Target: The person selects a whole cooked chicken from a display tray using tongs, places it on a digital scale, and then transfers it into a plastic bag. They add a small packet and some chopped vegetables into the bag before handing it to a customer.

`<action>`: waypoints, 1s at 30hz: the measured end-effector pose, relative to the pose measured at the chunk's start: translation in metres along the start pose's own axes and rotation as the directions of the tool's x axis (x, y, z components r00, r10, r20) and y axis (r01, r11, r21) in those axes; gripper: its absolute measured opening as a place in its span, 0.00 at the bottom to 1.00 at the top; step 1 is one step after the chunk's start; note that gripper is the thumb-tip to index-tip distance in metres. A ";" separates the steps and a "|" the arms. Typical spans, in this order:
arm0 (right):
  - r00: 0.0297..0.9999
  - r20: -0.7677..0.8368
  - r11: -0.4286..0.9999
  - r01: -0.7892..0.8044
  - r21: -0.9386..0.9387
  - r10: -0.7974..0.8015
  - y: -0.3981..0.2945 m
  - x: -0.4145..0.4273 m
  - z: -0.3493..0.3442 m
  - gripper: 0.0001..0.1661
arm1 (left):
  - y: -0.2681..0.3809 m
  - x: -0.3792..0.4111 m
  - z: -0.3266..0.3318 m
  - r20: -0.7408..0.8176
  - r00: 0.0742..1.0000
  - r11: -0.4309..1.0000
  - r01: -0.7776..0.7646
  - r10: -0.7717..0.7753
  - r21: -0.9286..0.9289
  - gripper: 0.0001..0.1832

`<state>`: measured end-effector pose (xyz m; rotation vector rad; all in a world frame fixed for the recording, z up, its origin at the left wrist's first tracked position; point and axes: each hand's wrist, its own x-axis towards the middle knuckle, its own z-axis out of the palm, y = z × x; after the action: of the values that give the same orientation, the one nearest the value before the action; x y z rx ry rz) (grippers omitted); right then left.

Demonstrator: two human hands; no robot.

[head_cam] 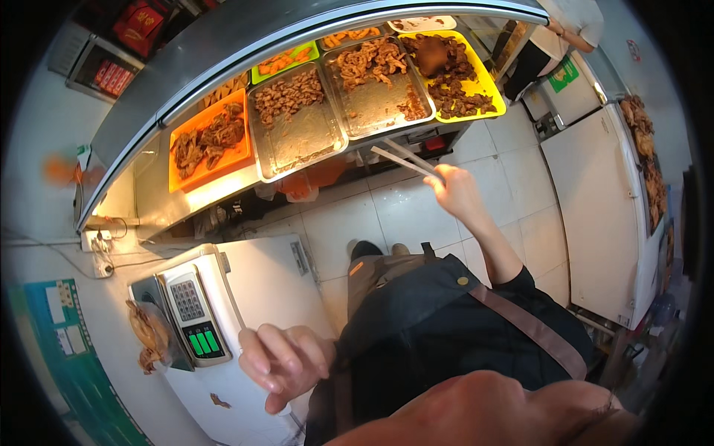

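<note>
My right hand (456, 191) grips a pair of metal tongs (406, 159). Their arms are spread, with nothing between the tips, just in front of the steel trays. My left hand (284, 359) hovers over a white chest freezer (268, 267), its fingers loosely curled and apart, holding nothing that I can see. Beside it a digital scale (195, 315) stands on the freezer, its display lit green. A piece of cooked poultry (148, 334) in clear plastic rests on the scale's far side. A small brown scrap (220, 401) lies on the freezer top.
Under the glass-edged counter sit an orange tray (245, 159), two steel trays (295, 146) (385, 108) and a yellow tray (491, 92), all holding cooked meat. A person (577, 28) stands beyond, at the right. A white cabinet (591, 206) flanks the tiled floor (413, 209).
</note>
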<state>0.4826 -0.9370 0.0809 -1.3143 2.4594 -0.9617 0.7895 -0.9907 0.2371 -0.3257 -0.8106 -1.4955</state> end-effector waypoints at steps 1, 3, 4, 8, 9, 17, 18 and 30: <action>0.997 -0.026 0.997 -0.078 -0.011 0.078 0.011 0.008 0.003 0.15 | -0.006 0.000 -0.009 -0.008 0.998 0.998 0.057 -0.057 0.028 0.16; 0.980 -0.041 0.980 -0.197 -0.030 0.196 0.039 0.028 0.016 0.15 | -0.030 0.003 -0.025 -0.029 0.991 0.990 0.136 -0.134 0.043 0.14; 0.966 -0.048 0.966 -0.255 -0.038 0.253 0.048 0.038 0.020 0.15 | -0.039 0.002 -0.056 0.011 0.980 0.971 0.198 -0.201 0.132 0.13; 0.931 0.026 0.931 -0.361 -0.058 0.363 0.048 0.079 0.039 0.16 | -0.118 0.007 -0.157 -0.574 0.621 0.589 0.760 -0.534 0.275 0.21; 0.938 0.031 0.938 -0.343 -0.044 0.344 0.046 0.089 0.051 0.16 | -0.139 -0.005 -0.202 -0.748 0.446 0.445 0.867 -0.491 0.225 0.26; 0.910 0.059 0.905 -0.399 -0.149 0.411 0.072 0.176 0.090 0.11 | -0.237 0.040 -0.338 -0.922 0.052 0.420 0.899 -0.383 -0.124 0.33; 0.892 0.105 0.895 -0.425 -0.136 0.440 0.068 0.187 0.092 0.09 | -0.240 0.039 -0.344 -0.929 0.163 0.405 0.914 -0.332 0.015 0.29; 0.990 0.041 0.814 -0.087 -0.574 0.134 0.072 0.188 0.061 0.12 | -0.338 -0.011 -0.182 -0.333 -0.219 -0.255 0.965 -0.917 0.067 0.44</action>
<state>0.3512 -1.0861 0.0134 -1.2966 2.8369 -0.1167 0.5179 -1.1338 0.0059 1.1212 -1.2457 -2.8197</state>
